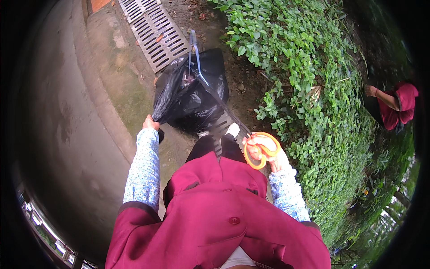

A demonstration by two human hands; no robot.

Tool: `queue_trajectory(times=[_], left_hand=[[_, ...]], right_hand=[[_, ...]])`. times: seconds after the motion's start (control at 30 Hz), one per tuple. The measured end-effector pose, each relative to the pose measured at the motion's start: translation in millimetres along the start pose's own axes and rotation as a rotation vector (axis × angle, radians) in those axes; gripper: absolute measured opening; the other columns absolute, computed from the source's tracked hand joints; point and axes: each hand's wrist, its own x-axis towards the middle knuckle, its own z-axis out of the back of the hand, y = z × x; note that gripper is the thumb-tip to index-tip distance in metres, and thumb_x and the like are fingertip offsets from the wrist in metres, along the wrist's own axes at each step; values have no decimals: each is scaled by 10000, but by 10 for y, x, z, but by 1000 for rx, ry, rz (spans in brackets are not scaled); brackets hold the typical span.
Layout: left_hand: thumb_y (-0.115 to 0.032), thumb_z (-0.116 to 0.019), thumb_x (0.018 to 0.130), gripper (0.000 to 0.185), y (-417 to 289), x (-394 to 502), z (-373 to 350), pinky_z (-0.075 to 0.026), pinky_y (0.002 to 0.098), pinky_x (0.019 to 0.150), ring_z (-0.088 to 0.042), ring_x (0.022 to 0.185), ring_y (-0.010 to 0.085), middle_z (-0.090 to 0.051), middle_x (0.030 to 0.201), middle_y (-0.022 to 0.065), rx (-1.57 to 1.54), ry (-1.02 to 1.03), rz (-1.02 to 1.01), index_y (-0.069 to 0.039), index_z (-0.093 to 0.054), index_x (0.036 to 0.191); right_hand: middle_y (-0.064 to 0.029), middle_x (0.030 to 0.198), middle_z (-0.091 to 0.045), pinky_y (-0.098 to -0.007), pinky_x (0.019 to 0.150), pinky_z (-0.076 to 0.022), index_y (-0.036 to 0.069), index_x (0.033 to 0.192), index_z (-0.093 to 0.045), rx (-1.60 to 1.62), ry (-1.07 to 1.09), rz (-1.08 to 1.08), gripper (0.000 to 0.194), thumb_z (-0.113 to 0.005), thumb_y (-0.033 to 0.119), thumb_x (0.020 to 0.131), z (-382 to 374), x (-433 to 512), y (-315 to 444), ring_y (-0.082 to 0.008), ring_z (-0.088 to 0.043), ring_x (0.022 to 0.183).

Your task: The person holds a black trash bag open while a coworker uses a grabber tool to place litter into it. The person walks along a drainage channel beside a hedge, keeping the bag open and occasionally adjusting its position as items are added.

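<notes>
A black plastic garbage bag (198, 104) rests on the ground in front of my feet, its mouth partly spread. My left hand (151, 123) grips a gathered part of its rim. In my right hand (262, 148) are orange-handled scissors (278, 148), the handles around my fingers. A twisted dark strand of the bag's edge runs up to that hand, and the fingers pinch near its end. The scissor blades are mostly hidden. Pale blue strap-like strips (196, 59) rise from the bag's opening; what lies inside is unclear.
Slotted drain grates (159, 37) run beyond the bag and under my feet. Concrete pavement (77, 134) lies left, with a low curb edge. Dense leafy green plants (322, 101) border the right side. Past them, a co-worker (396, 104) in a dark red top is at the far right.
</notes>
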Motion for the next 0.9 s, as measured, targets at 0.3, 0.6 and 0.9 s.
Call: queue_trajectory(times=[0.3, 0.6, 0.9], left_hand=[[12, -636, 680, 643, -312, -502, -179, -414, 314, 892, -546, 998, 208, -572, 1123, 52, -1177, 488, -154, -67, -415, 1279], [-383, -533, 886, 627, -273, -360, -321, -376, 465, 962, -407, 1228, 307, -385, 1374, 113, -1436, 449, 106, -144, -264, 1399], [-581, -370, 887, 725, -168, -101, -537, -370, 498, 966, -480, 1171, 313, -460, 1316, 132, -1312, 390, 401, -62, -286, 1387]], right_hand=[[47, 564, -330, -212, 363, -233, -41, 1020, -466, 497, 364, -288, 237, -478, 120, 847, -272, 640, -254, -67, -304, 401], [26, 527, -339, -235, 363, -244, -5, 997, -472, 519, 308, -144, 205, -475, 152, 865, -177, 486, -849, -90, -278, 352], [-16, 526, -395, -260, 354, -279, -16, 976, -478, 328, 148, -32, 225, -516, 149, 828, -94, -192, -848, -127, -360, 352]])
